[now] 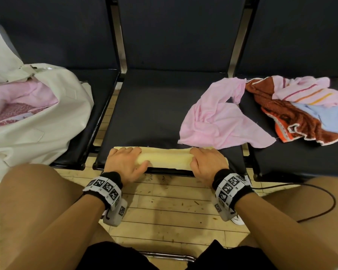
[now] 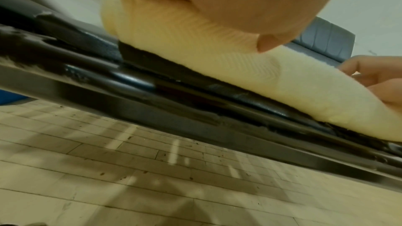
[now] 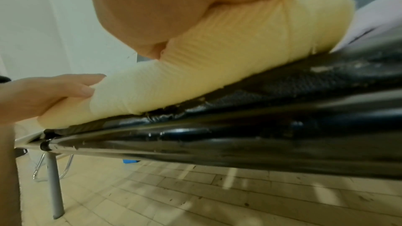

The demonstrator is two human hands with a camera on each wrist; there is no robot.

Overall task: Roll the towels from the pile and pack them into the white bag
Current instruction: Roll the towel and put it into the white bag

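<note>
left hand (image 1: 125, 162), right hand (image 1: 207, 162), fingers curled, gripping

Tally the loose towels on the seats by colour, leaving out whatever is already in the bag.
Yellow towel, under both hands: 1
Pink towel, plain: 1
Brown-orange towel: 1
Pink striped towel: 1
Light blue towel: 1
Total: 5

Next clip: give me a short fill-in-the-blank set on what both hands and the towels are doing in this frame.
1. Both hands, the left hand and the right hand, hold the ends of a rolled towel whose colour is ____.
2. The roll lies at the front edge of the ____ seat.
3. The white bag sits on the seat to the person's ____.
4. The loose towel nearest the roll, the pink towel, lies partly on the ____ seat.

Missing words: yellow; middle; left; middle
</note>
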